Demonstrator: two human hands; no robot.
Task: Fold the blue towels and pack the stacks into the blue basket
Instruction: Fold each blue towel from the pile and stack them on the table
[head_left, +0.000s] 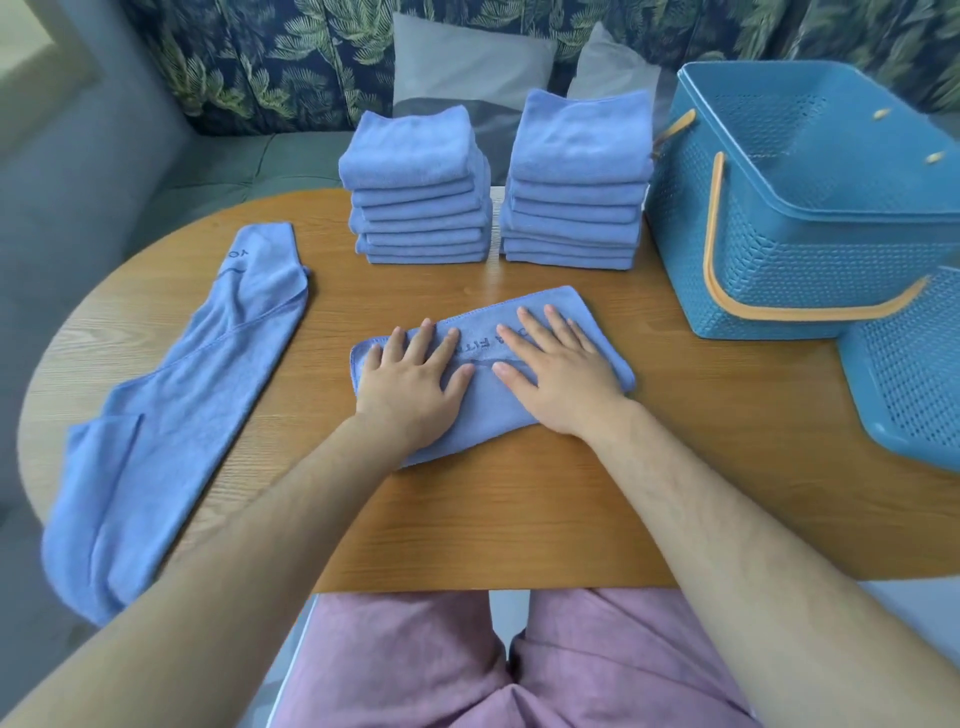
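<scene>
Wood-grain round tabletop stands in front of a grey sofa with leaf-print cushions.

1. Location. The partly folded blue microfibre towel lies flat at the middle of the table, directly in front of you.
2. Hands. Your left hand presses its left half and your right hand its right half. Both palms are down with the fingers straight and spread; neither hand grips anything.
3. Orientation. The towel's long axis runs from near left to far right, slightly skewed to the table edge. Printed lettering faces up between your hands.
4. Handling. Expect a light, limp cloth with no stiffness of its own. It will probably sag if lifted by one point. Pinch all layers at the two corners of a short end, then carry that end across.
5. Surroundings. Two stacks of folded blue towels, the left stack and the right stack, stand just behind. A long unfolded blue towel lies at the left, hanging over the rim. The perforated blue plastic basket stands at the far right, with no towels visible inside.
</scene>
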